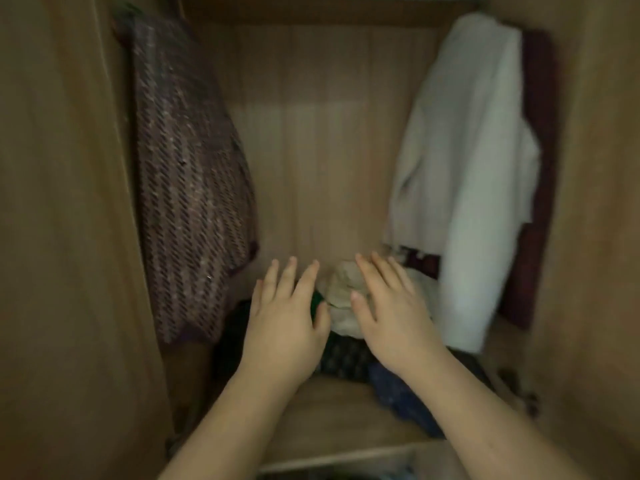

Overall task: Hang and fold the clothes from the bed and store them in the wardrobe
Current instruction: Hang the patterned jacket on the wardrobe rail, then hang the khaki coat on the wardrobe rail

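Several clothes (341, 306) seemingly under left hand (287, 320), right hand (394, 317).

The wooden wardrobe shelf (329, 407) is carrying a pile of clothes (344, 358). A dark blue garment (398, 396) is lying at its front right, touching the wood.

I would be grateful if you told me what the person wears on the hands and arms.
Nothing shows: the left hand and right hand are bare, with no gloves, rings or watch, and both forearms are uncovered to the frame's edge, no sleeve in view.
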`<state>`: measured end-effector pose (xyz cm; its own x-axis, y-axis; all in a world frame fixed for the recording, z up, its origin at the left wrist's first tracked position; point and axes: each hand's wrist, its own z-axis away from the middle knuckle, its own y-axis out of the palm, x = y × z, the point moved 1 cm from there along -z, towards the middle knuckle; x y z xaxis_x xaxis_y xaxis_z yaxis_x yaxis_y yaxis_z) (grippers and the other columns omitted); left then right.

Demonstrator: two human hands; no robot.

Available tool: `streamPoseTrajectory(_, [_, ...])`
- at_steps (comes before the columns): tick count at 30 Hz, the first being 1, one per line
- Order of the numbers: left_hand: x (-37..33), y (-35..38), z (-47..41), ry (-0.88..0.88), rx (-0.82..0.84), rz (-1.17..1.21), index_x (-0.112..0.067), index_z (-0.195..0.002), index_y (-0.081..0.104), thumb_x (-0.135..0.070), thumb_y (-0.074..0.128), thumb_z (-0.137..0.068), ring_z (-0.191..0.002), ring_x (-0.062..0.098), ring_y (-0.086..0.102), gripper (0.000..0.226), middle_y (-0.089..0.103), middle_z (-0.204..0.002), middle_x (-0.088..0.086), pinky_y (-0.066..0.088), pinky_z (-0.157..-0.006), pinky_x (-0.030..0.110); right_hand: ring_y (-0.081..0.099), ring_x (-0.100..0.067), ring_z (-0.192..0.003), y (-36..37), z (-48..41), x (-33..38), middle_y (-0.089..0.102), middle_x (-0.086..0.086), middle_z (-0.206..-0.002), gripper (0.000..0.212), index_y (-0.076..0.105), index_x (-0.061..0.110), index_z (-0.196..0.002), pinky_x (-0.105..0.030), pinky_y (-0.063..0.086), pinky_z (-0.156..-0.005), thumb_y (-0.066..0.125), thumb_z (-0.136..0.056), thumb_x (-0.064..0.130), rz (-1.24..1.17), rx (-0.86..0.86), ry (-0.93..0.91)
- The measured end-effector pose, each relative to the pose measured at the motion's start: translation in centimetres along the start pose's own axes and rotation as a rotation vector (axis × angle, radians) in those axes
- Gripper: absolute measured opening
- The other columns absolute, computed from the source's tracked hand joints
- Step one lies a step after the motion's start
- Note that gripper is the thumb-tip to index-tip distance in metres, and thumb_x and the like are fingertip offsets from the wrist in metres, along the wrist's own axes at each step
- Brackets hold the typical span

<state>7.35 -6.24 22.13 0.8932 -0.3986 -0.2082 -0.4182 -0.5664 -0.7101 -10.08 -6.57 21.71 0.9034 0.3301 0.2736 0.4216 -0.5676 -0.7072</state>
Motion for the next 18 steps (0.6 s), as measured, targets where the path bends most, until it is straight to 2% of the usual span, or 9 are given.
streamPoseTrajectory(4, [-6.3,2.7,6.7,0.087,0.17,0.083,-0.033,-0.154,0.022,-0.049,0.037,-0.097,-0.152,0.02,0.005,0.061,0.02,-0.163,-0.002,0.009,-0.123,0.043,0.019,-0.023,-0.148,-4.7,10.2,-3.6,0.029,0.001,-0.159,0.064,0.026,0.029,-0.152,-0.046,0.028,-0.117,0.023,-0.093,0.054,0.171,0.028,0.172])
streamPoseTrajectory(9, [-14.9,6.6,15.5,0.268,0.408,0.154,-0.026,-0.152,0.032,-0.052,0.024,-0.086,-0.149,0.027,0.02,0.072,0.032,-0.159,0.005,0.022,-0.12,0.045,0.027,-0.023,-0.145,-9.7,24.6,-8.3,0.035,0.001,-0.156,0.064,0.031,0.029,-0.151,-0.044,0.032,-0.115,0.031,-0.091,0.052,0.328,0.104,0.395])
streamPoseTrajectory(13, [-24.0,8.4,22.9,0.382,0.587,0.263,-0.027,-0.155,0.02,-0.05,0.033,-0.095,-0.15,0.023,0.014,0.065,0.023,-0.162,0.002,0.019,-0.121,0.04,0.027,-0.023,-0.145,-14.8,36.5,-11.7,0.038,-0.002,-0.153,0.059,0.03,0.028,-0.148,-0.045,0.031,-0.115,0.036,-0.094,0.05,0.382,0.177,0.552])
streamPoseTrajectory(16, [-31.9,9.3,29.1,0.495,0.669,0.344,-0.031,-0.153,0.023,-0.053,0.026,-0.091,-0.148,0.023,0.02,0.066,0.028,-0.16,-0.001,0.019,-0.12,0.038,0.025,-0.024,-0.147,-19.8,45.9,-14.2,0.034,-0.001,-0.156,0.059,0.028,0.03,-0.15,-0.046,0.029,-0.116,0.04,-0.095,0.049,0.408,0.172,0.696])
streamPoseTrajectory(18, [-37.5,10.5,33.3,0.581,0.744,0.378,-0.032,-0.153,0.024,-0.051,0.03,-0.091,-0.147,0.023,0.022,0.065,0.029,-0.16,-0.001,0.019,-0.12,0.036,0.031,-0.028,-0.144,-23.4,52.8,-16.0,0.038,-0.006,-0.154,0.063,0.033,0.026,-0.149,-0.049,0.034,-0.114,0.037,-0.092,0.052,0.44,0.172,0.812])
